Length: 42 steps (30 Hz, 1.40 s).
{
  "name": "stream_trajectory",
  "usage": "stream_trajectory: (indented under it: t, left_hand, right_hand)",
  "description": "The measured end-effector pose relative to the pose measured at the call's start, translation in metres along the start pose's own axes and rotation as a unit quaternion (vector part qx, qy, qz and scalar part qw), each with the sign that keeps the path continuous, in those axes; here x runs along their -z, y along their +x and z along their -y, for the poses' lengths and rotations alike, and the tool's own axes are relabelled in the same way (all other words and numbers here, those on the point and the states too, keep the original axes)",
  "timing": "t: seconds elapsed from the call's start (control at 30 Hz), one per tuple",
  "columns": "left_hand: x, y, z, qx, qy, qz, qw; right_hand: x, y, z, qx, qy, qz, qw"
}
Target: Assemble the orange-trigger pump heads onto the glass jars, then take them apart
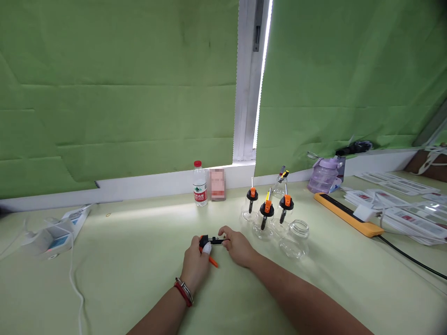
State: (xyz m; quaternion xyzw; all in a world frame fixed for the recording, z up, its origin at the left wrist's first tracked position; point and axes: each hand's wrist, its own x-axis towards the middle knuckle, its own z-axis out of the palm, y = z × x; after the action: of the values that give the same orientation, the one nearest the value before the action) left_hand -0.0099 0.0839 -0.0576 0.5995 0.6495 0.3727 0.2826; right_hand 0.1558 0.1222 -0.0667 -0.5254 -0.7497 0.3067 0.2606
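My left hand [195, 263], with a white covering on the thumb, is closed around the wide end of a black device with an orange lever [213, 263]. My right hand [237, 246] pinches the thin black end of the same device between thumb and fingertips. It lies roughly level, just over the table. To the right, several clear glass jars [262, 230] stand together, with similar black-and-orange pieces [267, 208] standing upright in or on them. One wide-mouthed glass jar [295, 239] has no such piece on it.
Behind my hands stand a red-capped water bottle [200, 186] and a pinkish blurred box [217, 184]. At the right are a purple jug [323, 176], an orange power strip [347, 214] and printed sheets [412, 223]. White chargers and a cable [75, 279] occupy the left.
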Motion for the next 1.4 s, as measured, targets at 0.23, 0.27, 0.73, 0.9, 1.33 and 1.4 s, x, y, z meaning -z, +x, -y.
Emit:
stream_trajectory:
  t: [0.23, 0.27, 0.73, 0.9, 1.33, 1.4]
  left_hand:
    - [-0.0002, 0.0000, -0.0013, -0.003, 0.006, -0.006, 1.000]
    - [-0.0001, -0.0001, -0.0016, -0.004, 0.006, -0.006, 1.000]
    - [0.0022, -0.0010, -0.0050, -0.004, 0.010, -0.005, 1.000]
    - [0.0011, 0.0001, -0.0027, -0.001, 0.008, -0.005, 1.000]
    - [0.0008, 0.0004, -0.0025, 0.001, 0.010, -0.006, 1.000]
    - [0.0009, 0.0003, -0.0028, 0.002, 0.009, -0.006, 1.000]
  right_hand:
    - [0.0009, 0.0002, -0.0001, 0.009, 0.000, 0.004, 1.000]
    - [0.0007, 0.0002, -0.0004, 0.009, -0.003, 0.005, 1.000]
    - [0.0001, -0.0002, 0.0000, 0.003, -0.035, -0.001, 0.999]
    - [0.0004, -0.0007, 0.0014, -0.004, -0.044, 0.001, 0.999]
    - [-0.0004, 0.0006, 0.0004, -0.009, -0.045, 0.000, 0.999]
    - [-0.0006, 0.0007, 0.0002, -0.010, -0.053, 0.000, 0.999]
